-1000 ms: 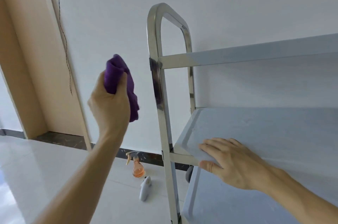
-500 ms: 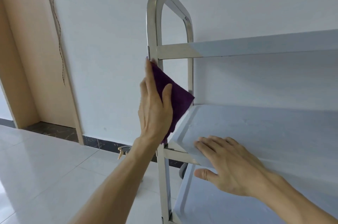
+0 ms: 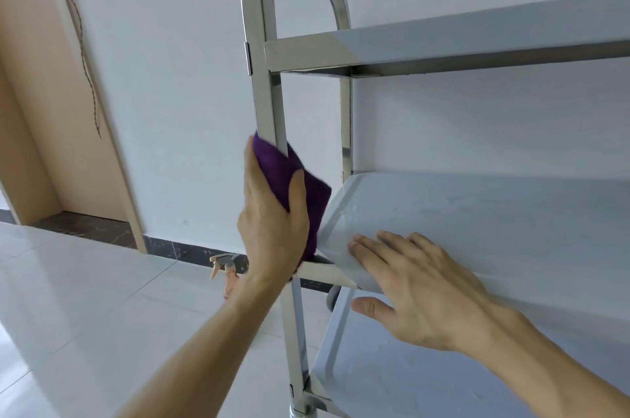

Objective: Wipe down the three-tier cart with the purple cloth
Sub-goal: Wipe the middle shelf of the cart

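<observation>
The three-tier cart [image 3: 477, 42] stands against a white wall, and all positions below are given relative to it. The left hand [image 3: 272, 230] grips the purple cloth [image 3: 300, 185] around the cart's near left upright post, just above the middle shelf [image 3: 494, 213]; the fingers lie along the outer side of the post and the thumb presses the cloth from the inner side. The cloth is wrapped over the post, and its lower edge reaches the corner of the middle shelf. The right hand [image 3: 419, 291] lies flat on the front left corner of the middle shelf, fingers straight and spread on the shelf surface, thumb hanging below the shelf edge; it holds nothing. The bottom shelf [image 3: 392, 383] shows beneath the right forearm. On the tiled floor beyond the cart's left post, a spray bottle [image 3: 225, 269] with an orange body stands partly hidden behind the left wrist. A caster wheel [image 3: 332, 301] is visible under the middle shelf, behind the post.
</observation>
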A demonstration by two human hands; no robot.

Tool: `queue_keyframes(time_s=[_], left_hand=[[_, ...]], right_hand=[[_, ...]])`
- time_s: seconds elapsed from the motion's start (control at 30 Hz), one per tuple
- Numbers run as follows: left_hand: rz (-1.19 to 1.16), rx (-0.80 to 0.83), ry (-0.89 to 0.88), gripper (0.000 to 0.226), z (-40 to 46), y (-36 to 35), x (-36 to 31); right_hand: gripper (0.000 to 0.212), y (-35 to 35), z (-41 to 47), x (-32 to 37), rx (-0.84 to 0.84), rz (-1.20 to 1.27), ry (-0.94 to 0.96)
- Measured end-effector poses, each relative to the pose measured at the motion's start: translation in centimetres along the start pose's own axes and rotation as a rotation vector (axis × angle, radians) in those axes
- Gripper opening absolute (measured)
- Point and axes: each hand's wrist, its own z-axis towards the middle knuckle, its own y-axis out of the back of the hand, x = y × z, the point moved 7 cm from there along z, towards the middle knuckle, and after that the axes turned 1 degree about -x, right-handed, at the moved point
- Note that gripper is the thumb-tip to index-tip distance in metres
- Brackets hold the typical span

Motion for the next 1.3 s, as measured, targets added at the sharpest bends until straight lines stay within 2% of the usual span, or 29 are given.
queue_keyframes(time_s=[0.1,0.27,0.43,0.57,0.77,0.97,1.07,1.17,1.3], left_hand=[[-0.092,0.056,0.11,0.061,-2.2,-0.1,2.0],[-0.168,0.062,0.049,0.052,1.9,0.4,-0.7],[-0.145,0.014,0.013,0.056,7.1,1.0,-4.1],[-0.054,0.01,-0.004,0.063,3.3,0.4,-2.3],[0.062,0.204,0.068,0.053,-1.8,0.1,2.4],[0.474,0.282,-0.143,0.052,0.3,2.2,1.0],[0.604,0.32,-0.196,0.054,1.2,3.7,0.0],[0.582,0.279,-0.213,0.052,1.8,5.3,-1.7],[0.384,0.238,-0.197,0.049,1.8,5.4,-5.0]], right_hand=[[0.07,0.1,0.0,0.1,-0.011,-0.006,0.005],[0.063,0.0,0.0,-0.1,-0.021,-0.001,0.002],[0.06,0.0,0.0,0.0,-0.044,0.005,0.005],[0.059,0.2,0.0,0.0,-0.059,-0.005,0.008],[0.062,0.7,0.0,0.3,-0.073,-0.007,0.01],[0.077,2.0,-0.8,-1.1,-0.035,0.23,-0.003],[0.087,1.9,-2.2,-2.6,-0.026,0.126,-0.003],[0.096,1.4,-4.4,-5.8,0.049,0.083,-0.082],[0.113,1.4,-8.1,-10.4,0.142,0.076,-0.195]])
